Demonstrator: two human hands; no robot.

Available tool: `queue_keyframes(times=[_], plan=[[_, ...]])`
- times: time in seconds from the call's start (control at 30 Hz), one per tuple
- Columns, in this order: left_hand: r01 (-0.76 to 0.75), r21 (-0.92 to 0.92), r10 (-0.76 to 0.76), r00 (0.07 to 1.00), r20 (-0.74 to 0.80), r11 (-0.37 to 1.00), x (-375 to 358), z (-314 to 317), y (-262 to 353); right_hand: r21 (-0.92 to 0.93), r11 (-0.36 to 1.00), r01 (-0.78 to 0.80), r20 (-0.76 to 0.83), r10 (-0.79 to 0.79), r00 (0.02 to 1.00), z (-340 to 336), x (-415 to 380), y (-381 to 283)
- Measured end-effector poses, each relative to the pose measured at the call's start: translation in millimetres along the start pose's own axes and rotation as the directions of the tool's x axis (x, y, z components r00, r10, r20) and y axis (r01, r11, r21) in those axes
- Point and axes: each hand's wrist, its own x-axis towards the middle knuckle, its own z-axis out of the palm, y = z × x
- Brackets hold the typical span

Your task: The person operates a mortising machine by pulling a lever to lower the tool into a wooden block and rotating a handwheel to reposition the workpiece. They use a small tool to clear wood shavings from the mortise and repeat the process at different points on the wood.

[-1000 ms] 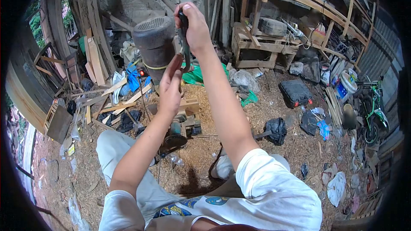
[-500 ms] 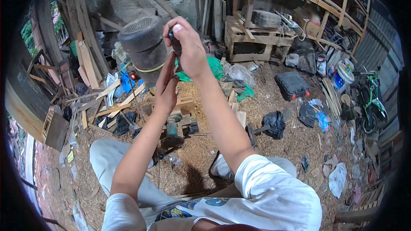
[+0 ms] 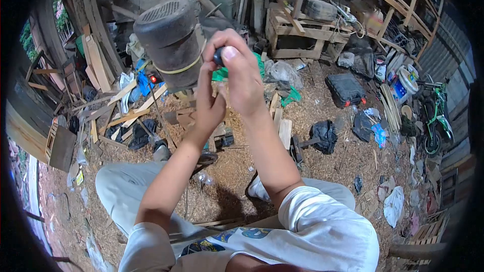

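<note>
My right hand [image 3: 241, 78] is raised in front of me, fingers wrapped around a dark-handled tool [image 3: 219, 56]; only the rounded end of its handle shows at my thumb. My left hand [image 3: 207, 105] is pressed flat against the right hand's palm side, fingers upright; whether it touches the tool is hidden. Just behind both hands stands a large dark electric motor [image 3: 169, 40] with a yellow band around it. Below the hands, on the sawdust floor, lies a small machine [image 3: 206, 157], mostly hidden by my left arm.
Sawdust floor strewn with wood offcuts [image 3: 128, 106], black bags [image 3: 323, 134] and rags. A wooden pallet crate [image 3: 302, 35] and black tool case [image 3: 345, 89] lie ahead right. A white bucket [image 3: 407, 84] and small green motorbike [image 3: 433, 116] stand at far right. My knees are below.
Both hands have come down and nearer to me, still together. The long part of the tool that showed below my right fist is now hidden behind my hands.
</note>
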Motion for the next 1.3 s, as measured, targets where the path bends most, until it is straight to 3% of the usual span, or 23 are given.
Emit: queue_keyframes(times=[0.07,0.1,0.13,0.17,0.2,0.3,0.37,0.47,0.67,0.73,0.8,0.87,0.93,1.0,1.03,1.07,1.13,1.17,1.27,1.3], plan=[[0.034,-0.024,-0.036,0.996,-0.085,0.999,-10.7,10.6,-4.1,0.108,0.994,0.023,-0.018,-0.021,1.000,0.1,-14.9,8.0],[0.039,-0.013,-0.040,0.995,-0.090,0.999,-17.2,11.9,-5.1,-0.027,0.999,0.024,0.008,-0.024,1.000,-5.3,-20.5,9.5],[0.043,-0.003,-0.043,0.995,-0.093,0.999,-21.8,14.3,-3.0,-0.022,1.000,0.008,0.009,-0.008,1.000,-7.5,-28.5,13.1],[-0.036,0.001,0.036,0.992,-0.123,0.999,-22.6,17.2,0.4,-0.047,0.996,0.077,0.020,-0.076,0.997,-8.3,-37.7,16.8],[-0.023,0.000,0.023,0.991,-0.129,1.000,-22.8,18.8,-0.8,-0.073,0.987,0.146,0.035,-0.144,0.989,-7.7,-45.4,19.1],[-0.264,0.175,0.279,0.958,-0.066,0.949,-26.1,16.8,-14.8,-0.068,0.986,0.155,-0.023,-0.157,0.987,2.7,-57.2,17.3],[-0.205,0.131,0.218,0.971,-0.098,0.970,-31.4,19.8,-17.5,-0.023,0.985,0.168,-0.141,-0.170,0.975,13.7,-68.3,18.3],[-0.198,0.070,0.207,0.964,-0.164,0.978,-31.0,21.3,-13.9,-0.064,0.979,0.196,-0.151,-0.203,0.967,18.0,-72.3,18.3],[-0.167,-0.026,0.165,0.984,-0.069,0.986,-26.9,2.1,-6.3,-0.038,0.999,0.026,-0.080,-0.029,0.996,6.2,-56.5,-0.2],[-0.185,-0.039,0.182,0.980,-0.085,0.982,-27.5,0.6,-5.7,-0.081,0.978,-0.190,0.156,0.201,0.967,-9.8,-47.6,-13.6],[-0.194,-0.045,0.190,0.978,-0.081,0.980,-27.5,-2.0,-0.4,-0.149,0.950,-0.273,0.210,0.301,0.930,-17.8,-25.5,-32.0],[-0.171,-0.106,0.160,0.981,-0.108,0.979,-26.3,-4.5,1.9,-0.418,0.824,-0.383,0.452,0.554,0.699,-18.7,1.9,-49.3],[-0.199,-0.059,0.194,0.977,-0.089,0.978,-21.2,-7.6,-6.1,-0.530,0.744,-0.406,0.385,0.638,0.667,-4.7,21.2,-59.0],[-0.200,-0.061,0.192,0.974,-0.120,0.978,-14.3,-10.9,-8.7,-0.630,0.546,-0.552,0.457,0.835,0.306,-1.7,44.5,-59.9],[-0.238,-0.029,0.233,0.966,-0.115,0.971,-11.2,-13.8,-11.3,-0.676,0.452,-0.583,0.403,0.888,0.221,14.9,54.0,-64.9],[-0.274,0.004,0.273,0.956,-0.109,0.962,-9.4,-16.8,-12.0,-0.679,0.445,-0.584,0.400,0.891,0.214,24.0,54.9,-63.0],[-0.254,-0.034,0.248,0.960,-0.129,0.967,-6.6,-19.5,-11.4,-0.780,0.321,-0.537,0.355,0.934,0.044,36.5,54.7,-57.1],[-0.237,-0.069,0.225,0.964,-0.142,0.969,-5.9,-19.7,-13.0,-0.814,0.286,-0.506,0.322,0.947,0.017,38.4,57.7,-57.5],[-0.268,-0.134,0.248,0.957,-0.148,0.954,-1.8,-17.3,-25.1,-0.836,0.301,-0.459,0.354,0.935,-0.033,39.9,65.8,-59.7],[-0.274,-0.165,0.244,0.953,-0.181,0.948,-2.5,-14.9,-25.8,-0.812,0.323,-0.485,0.353,0.935,0.032,46.7,63.9,-60.3]])
